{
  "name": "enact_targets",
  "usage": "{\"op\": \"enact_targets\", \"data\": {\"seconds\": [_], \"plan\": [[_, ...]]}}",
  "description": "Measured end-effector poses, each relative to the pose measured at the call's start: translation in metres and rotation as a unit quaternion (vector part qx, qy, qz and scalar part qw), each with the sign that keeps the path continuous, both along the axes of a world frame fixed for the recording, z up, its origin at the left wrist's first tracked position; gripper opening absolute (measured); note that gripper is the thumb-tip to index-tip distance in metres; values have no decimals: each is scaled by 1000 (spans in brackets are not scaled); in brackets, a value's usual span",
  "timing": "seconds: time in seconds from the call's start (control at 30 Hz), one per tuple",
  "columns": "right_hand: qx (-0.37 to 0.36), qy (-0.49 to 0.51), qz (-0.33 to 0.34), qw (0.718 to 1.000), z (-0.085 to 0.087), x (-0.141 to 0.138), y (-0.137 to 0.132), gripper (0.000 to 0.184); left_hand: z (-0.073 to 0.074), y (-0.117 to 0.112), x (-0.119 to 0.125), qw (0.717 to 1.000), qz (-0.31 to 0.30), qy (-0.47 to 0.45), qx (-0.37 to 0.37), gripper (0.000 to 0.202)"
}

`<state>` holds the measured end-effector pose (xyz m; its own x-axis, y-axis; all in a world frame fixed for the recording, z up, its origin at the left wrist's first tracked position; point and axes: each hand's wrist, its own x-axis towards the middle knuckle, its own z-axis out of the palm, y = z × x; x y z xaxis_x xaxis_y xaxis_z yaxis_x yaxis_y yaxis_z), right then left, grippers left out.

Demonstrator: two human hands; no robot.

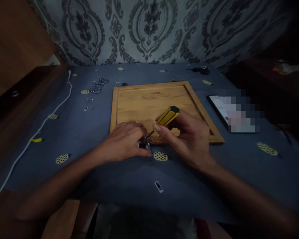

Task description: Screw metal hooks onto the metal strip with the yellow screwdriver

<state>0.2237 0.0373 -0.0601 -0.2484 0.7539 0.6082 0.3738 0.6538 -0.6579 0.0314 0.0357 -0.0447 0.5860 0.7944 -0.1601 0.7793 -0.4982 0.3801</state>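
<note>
A wooden panel (149, 103) with a raised frame lies flat on the blue cloth. My right hand (189, 136) is closed around a screwdriver (168, 118) with a yellow and black handle, tilted so its shaft points down and left. The screwdriver's tip meets a small shiny metal fitting (147, 145) at the panel's near edge. Over that edge rests my left hand (126, 139), thumb below and fingers above, pinching the fitting against the wood. Its fingers partly cover the fitting, so its full shape and any screw are hidden.
Several metal fittings (99, 85) lie at the back left, with loose screws (88, 101) nearer. A white cable (42, 127) runs along the left beside a yellow piece (36, 140). Right of the panel sits a phone (218, 106); a dark object (201, 70) lies behind.
</note>
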Motion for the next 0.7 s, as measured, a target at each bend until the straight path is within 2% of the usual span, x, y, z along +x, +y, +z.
{"op": "enact_targets", "data": {"seconds": [0.3,0.7], "plan": [[-9,3,10,1000,-1,0,0,27,-1,-1,0,1000,16,3,3,36],[-17,-18,11,1000,0,3,0,31,-2,-1,0,1000,8,-3,19,36]]}}
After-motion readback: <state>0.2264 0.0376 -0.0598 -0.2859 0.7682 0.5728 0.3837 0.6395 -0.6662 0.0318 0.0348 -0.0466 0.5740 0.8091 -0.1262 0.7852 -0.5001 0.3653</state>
